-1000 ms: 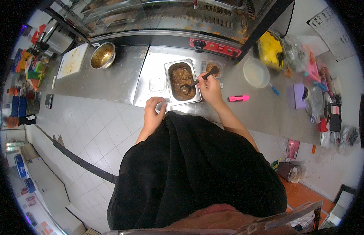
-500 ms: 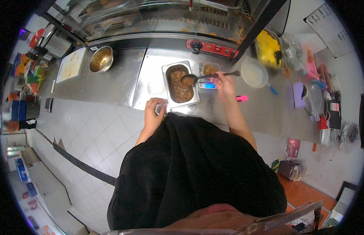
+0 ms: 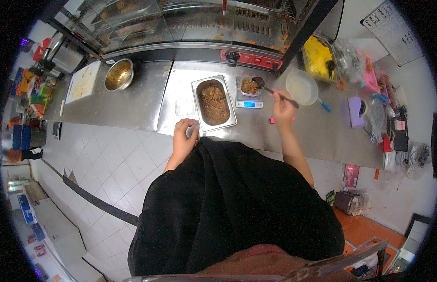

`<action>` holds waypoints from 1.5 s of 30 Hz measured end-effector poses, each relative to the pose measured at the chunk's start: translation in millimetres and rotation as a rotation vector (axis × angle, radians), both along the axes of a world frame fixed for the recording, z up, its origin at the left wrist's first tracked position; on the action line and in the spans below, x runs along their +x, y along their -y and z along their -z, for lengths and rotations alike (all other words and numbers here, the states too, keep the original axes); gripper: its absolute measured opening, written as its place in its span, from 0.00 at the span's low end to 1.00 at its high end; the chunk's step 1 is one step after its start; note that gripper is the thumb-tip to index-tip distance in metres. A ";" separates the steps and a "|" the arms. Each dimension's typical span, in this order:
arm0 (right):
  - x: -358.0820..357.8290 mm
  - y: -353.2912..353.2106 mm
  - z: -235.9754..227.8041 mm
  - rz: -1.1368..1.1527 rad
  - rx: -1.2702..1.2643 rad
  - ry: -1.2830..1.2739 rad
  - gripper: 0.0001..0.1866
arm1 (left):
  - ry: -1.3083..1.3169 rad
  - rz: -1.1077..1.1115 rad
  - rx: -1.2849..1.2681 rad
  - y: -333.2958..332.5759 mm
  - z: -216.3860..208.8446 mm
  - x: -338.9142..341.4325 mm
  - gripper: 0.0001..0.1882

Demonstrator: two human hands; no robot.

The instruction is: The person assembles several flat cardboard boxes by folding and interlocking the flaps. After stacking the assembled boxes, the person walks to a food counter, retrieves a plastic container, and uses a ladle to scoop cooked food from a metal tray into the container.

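Note:
My right hand (image 3: 283,109) is closed around the handle of a dark ladle (image 3: 286,97). The ladle's bowl is at the right edge of a small clear tub (image 3: 250,87) with chunky brown food in it. Beneath the tub is a digital scale (image 3: 249,104) with a lit blue display. To its left stands a deep steel pan (image 3: 195,94) of brown stewed food in sauce. My left hand (image 3: 183,135) is at the counter's front edge by the pan's near left corner, fingers curved and thumb apart, with nothing visible in it.
A clear lid (image 3: 184,106) lies left of the pan. A steel bowl (image 3: 119,75) and a white cutting board (image 3: 83,81) are farther left. Right of the scale are a pink marker (image 3: 280,120), a translucent bowl (image 3: 301,87) and a tub of yellow food (image 3: 318,58). A glass-fronted cabinet (image 3: 195,28) borders the back.
My right hand has carried the ladle from over the steel pan to the right, to the small tub on the scale. My left hand has stayed at the counter edge.

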State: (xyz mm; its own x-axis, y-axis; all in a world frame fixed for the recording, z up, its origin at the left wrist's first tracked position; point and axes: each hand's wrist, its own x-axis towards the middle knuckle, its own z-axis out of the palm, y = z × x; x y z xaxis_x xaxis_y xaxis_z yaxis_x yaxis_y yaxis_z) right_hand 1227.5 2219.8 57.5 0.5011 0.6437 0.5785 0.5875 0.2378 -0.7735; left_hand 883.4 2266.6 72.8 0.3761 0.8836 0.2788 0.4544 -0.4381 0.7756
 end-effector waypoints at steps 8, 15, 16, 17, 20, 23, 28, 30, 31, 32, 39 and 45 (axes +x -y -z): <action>-13.2 7.4 -1.9 -0.121 -0.016 0.392 0.04 | -0.041 -0.065 0.074 -10.5 8.7 -6.1 0.12; -59.7 -4.3 -52.5 -0.133 0.074 -0.712 0.04 | -0.642 0.094 -0.030 -64.3 18.7 -7.5 0.51; -67.3 -3.0 -59.0 -0.197 0.005 -0.759 0.05 | -0.671 0.094 -0.023 -69.7 20.8 -8.0 0.50; -71.0 -3.1 -45.9 -0.281 -0.050 -0.361 0.12 | -0.699 0.100 -0.012 -76.1 26.1 -6.6 0.50; -90.1 -3.0 -50.7 -0.715 -0.180 0.401 0.28 | -0.692 0.114 0.038 -90.5 48.1 -16.6 0.47; -110.5 -0.7 -58.6 -0.540 -0.431 0.606 0.31 | -0.692 0.041 0.044 -88.4 45.3 -20.7 0.45; -86.2 -6.3 -32.1 -0.390 -0.449 0.354 0.30 | -0.763 -0.068 0.068 -70.6 20.1 -24.2 0.46; -61.4 -16.3 -19.8 -0.234 -0.432 0.311 0.31 | -0.687 -0.075 0.077 -65.9 19.3 -29.1 0.45; -51.9 -22.9 -15.5 -0.170 -0.444 0.308 0.34 | -0.657 -0.088 0.072 -63.5 18.2 -30.7 0.45; -42.1 -30.0 -14.7 -0.102 -0.450 0.309 0.37 | -0.621 -0.102 0.073 -61.8 14.9 -30.9 0.45; 2.2 -73.1 20.3 -0.236 -0.496 0.333 0.52 | -0.619 0.031 0.114 -65.1 44.8 -55.0 0.42; -16.7 -58.3 4.3 -0.295 -0.292 0.067 0.51 | -0.444 -0.144 0.003 -60.2 12.0 -58.8 0.42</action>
